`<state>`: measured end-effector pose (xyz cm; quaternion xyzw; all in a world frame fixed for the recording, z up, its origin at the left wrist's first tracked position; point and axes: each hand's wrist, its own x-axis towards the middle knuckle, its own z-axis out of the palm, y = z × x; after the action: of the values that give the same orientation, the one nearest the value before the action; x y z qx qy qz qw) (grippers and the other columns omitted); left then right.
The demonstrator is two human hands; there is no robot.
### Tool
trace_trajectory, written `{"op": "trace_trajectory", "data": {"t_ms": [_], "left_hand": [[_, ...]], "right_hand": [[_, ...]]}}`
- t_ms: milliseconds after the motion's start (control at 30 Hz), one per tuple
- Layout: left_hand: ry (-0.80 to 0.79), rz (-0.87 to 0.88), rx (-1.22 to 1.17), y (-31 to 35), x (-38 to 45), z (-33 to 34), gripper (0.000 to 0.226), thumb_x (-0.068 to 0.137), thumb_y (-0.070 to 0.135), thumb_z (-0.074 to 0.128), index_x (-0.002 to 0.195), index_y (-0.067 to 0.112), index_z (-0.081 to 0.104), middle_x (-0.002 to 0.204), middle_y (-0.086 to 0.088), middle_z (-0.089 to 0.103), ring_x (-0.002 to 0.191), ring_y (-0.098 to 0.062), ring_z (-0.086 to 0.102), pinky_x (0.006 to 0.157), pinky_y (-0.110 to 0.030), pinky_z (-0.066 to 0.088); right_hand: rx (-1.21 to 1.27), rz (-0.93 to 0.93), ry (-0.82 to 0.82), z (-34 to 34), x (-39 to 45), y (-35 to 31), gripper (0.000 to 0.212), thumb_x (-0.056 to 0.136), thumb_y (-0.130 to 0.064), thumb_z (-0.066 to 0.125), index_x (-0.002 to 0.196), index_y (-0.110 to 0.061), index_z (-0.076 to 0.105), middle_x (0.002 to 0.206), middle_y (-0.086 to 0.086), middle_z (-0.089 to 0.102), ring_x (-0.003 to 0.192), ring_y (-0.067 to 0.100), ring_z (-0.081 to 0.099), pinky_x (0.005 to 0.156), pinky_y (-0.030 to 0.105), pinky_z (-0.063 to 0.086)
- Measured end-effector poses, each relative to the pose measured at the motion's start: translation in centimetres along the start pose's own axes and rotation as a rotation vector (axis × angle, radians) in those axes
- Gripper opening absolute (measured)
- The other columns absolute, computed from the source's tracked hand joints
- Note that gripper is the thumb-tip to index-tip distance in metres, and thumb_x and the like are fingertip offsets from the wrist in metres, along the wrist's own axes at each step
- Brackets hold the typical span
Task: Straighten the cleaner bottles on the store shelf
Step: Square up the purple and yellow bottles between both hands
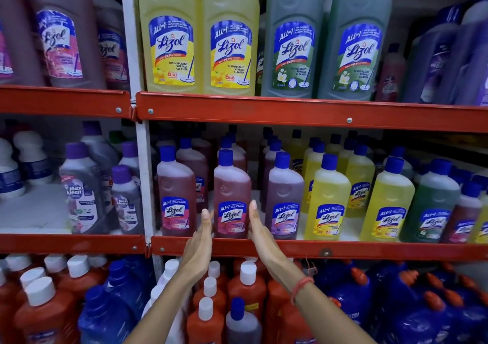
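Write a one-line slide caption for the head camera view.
Both open hands, left hand and right hand, flank a pink Lizol bottle on the middle shelf.

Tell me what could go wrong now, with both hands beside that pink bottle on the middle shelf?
1. The pink bottle stands at the front edge of the red shelf; a pull from the left hand and right hand might tip it off.
2. The purple bottle stands close by on the right; the right hand could knock it.
3. If it falls, it might hit the white-capped bottles below.
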<state>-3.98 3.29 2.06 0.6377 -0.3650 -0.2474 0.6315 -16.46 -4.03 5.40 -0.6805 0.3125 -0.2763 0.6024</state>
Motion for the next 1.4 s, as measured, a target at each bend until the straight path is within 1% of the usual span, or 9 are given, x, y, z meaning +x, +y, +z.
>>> {"op": "trace_trajectory", "data": {"t_ms": [200, 400, 533, 633, 700, 867, 1067, 1167, 1400], "left_hand": [[0.018, -0.025, 0.072, 0.2, 0.0, -0.1, 0.113, 0.058, 0.105, 0.010, 0.147, 0.043, 0.039, 0.149, -0.005, 0.054, 0.141, -0.028, 0.046, 0.121, -0.059, 0.028], [0.300, 0.341, 0.248, 1.1, -2.7, 2.7, 0.097, 0.080, 0.089, 0.008, 0.135, 0.021, 0.050, 0.130, -0.001, 0.056, 0.124, -0.014, 0.049, 0.100, -0.022, 0.035], [0.097, 0.335, 0.174, 0.7, -2.6, 5.6, 0.085, 0.080, 0.089, 0.016, 0.132, 0.031, 0.050, 0.132, 0.006, 0.059, 0.124, -0.005, 0.053, 0.103, -0.011, 0.036], [-0.062, 0.192, 0.127, 1.5, -2.5, 7.7, 0.085, 0.086, 0.077, 0.015, 0.153, 0.027, 0.031, 0.161, 0.004, 0.036, 0.145, -0.001, 0.027, 0.121, -0.021, 0.017], [-0.124, 0.109, 0.093, 2.2, -2.3, 8.8, 0.083, 0.084, 0.068, 0.014, 0.154, 0.026, 0.027, 0.162, 0.010, 0.027, 0.138, 0.006, 0.019, 0.117, -0.018, 0.008], [-0.207, -0.011, 0.067, 1.7, -1.3, 10.7, 0.093, 0.058, 0.103, 0.008, 0.134, 0.059, 0.039, 0.160, 0.001, 0.038, 0.155, -0.024, 0.018, 0.127, -0.055, 0.012], [-0.256, -0.008, 0.110, 0.9, -0.9, 10.6, 0.064, 0.052, 0.107, 0.007, 0.106, 0.086, 0.032, 0.165, 0.006, 0.029, 0.156, -0.025, 0.011, 0.126, -0.059, 0.009], [-0.234, -0.021, 0.153, 0.2, -0.3, 10.7, 0.106, 0.052, 0.108, 0.006, 0.145, 0.061, 0.025, 0.166, 0.007, 0.026, 0.157, -0.024, 0.008, 0.127, -0.058, 0.006], [-0.221, -0.035, 0.114, 0.1, 0.0, 10.7, 0.105, 0.054, 0.107, 0.013, 0.145, 0.057, 0.030, 0.164, 0.008, 0.031, 0.156, -0.022, 0.014, 0.127, -0.056, 0.008]], "right_hand": [[-0.036, -0.043, 0.072, -0.8, -0.4, 0.3, 0.082, 0.081, -0.080, 0.025, 0.141, -0.029, 0.048, 0.133, -0.005, 0.060, 0.127, 0.015, 0.054, 0.111, 0.036, 0.036], [0.056, -0.198, 0.502, -4.0, -1.5, 1.7, 0.039, 0.096, -0.053, 0.038, 0.084, -0.032, 0.070, 0.093, -0.004, 0.076, 0.094, 0.013, 0.071, 0.096, 0.043, 0.054], [-0.045, -0.254, 0.682, -6.1, -2.1, 2.3, 0.045, 0.099, -0.047, 0.035, 0.111, -0.018, 0.067, 0.110, 0.006, 0.070, 0.109, 0.027, 0.064, 0.087, 0.034, 0.044], [-0.090, -0.205, 0.610, -7.2, -2.2, 2.2, 0.049, 0.101, -0.044, 0.035, 0.140, -0.018, 0.049, 0.142, 0.006, 0.054, 0.134, 0.026, 0.046, 0.099, 0.028, 0.032], [-0.104, -0.181, 0.517, -7.6, -1.9, 2.2, 0.055, 0.101, -0.045, 0.032, 0.148, -0.019, 0.038, 0.154, 0.002, 0.042, 0.143, 0.021, 0.037, 0.105, 0.024, 0.026], [-0.096, -0.144, 0.442, -8.1, -1.1, 2.8, 0.089, 0.079, -0.080, 0.023, 0.147, -0.026, 0.043, 0.149, 0.001, 0.051, 0.138, 0.020, 0.045, 0.113, 0.034, 0.032], [0.046, -0.124, 0.397, -9.4, -2.1, 2.1, 0.057, 0.098, -0.052, 0.032, 0.145, -0.023, 0.044, 0.141, -0.001, 0.053, 0.116, 0.006, 0.045, 0.098, 0.022, 0.033], [0.032, -0.122, 0.388, -9.8, -2.0, 2.4, 0.055, 0.099, -0.050, 0.033, 0.145, -0.023, 0.044, 0.138, -0.002, 0.054, 0.118, 0.009, 0.047, 0.097, 0.023, 0.034], [0.056, -0.103, 0.379, -10.2, -0.9, 3.9, 0.080, 0.069, -0.091, 0.034, 0.128, -0.043, 0.059, 0.135, -0.008, 0.063, 0.128, 0.015, 0.055, 0.113, 0.043, 0.040]]}}
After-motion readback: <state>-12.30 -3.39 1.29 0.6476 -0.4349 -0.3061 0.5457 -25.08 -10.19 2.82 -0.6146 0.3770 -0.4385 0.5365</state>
